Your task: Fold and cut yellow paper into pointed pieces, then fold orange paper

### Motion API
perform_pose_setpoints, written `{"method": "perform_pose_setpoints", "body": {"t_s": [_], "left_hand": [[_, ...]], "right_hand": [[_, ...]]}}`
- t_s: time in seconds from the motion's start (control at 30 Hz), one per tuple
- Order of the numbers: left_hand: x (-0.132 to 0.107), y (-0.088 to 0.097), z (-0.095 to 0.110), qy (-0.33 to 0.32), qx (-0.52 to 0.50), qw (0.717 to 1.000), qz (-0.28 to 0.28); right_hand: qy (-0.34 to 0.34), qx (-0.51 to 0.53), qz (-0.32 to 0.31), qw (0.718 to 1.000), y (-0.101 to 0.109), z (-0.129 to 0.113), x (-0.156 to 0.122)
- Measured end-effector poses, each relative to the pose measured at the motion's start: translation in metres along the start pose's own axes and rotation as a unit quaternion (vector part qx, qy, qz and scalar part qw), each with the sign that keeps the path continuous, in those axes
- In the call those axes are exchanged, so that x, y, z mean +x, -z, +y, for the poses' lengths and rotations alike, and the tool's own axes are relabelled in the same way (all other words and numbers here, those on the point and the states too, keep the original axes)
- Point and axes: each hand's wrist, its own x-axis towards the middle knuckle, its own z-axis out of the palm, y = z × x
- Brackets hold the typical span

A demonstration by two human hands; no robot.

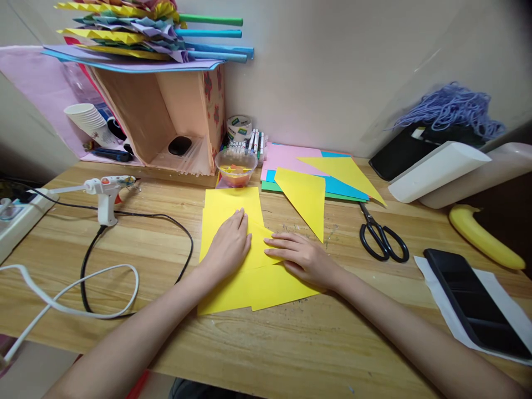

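Several overlapping sheets of yellow paper (233, 293) lie on the wooden table in front of me. My left hand (230, 238) rests flat on the upper sheet, its fingers stretched out and pointing away from me. From the right, my right hand (305, 257) lies with extended fingers over the right edge of a yellow piece between the hands. Neither hand grips anything that shows. Just beyond my right hand is a cut yellow paper piece (307, 197), overlapping a stack of coloured sheets (286, 158). A second yellow piece (353, 172) lies across that stack.
Black scissors (382, 238), a phone (474, 299) on white tissue and a banana (484, 235) are at right. Left are a glue gun (110, 197) and looping cables (137, 277). A clear bowl (236, 166) stands beside an open box (183, 105) topped with folded paper.
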Motion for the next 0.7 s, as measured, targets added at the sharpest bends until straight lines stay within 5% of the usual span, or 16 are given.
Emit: {"method": "perform_pose_setpoints", "body": {"t_s": [0.7], "left_hand": [[0.009, 0.007, -0.027, 0.023, -0.144, 0.989, 0.02]], "right_hand": [[-0.004, 0.016, 0.008, 1.0, 0.001, -0.001, -0.001]]}}
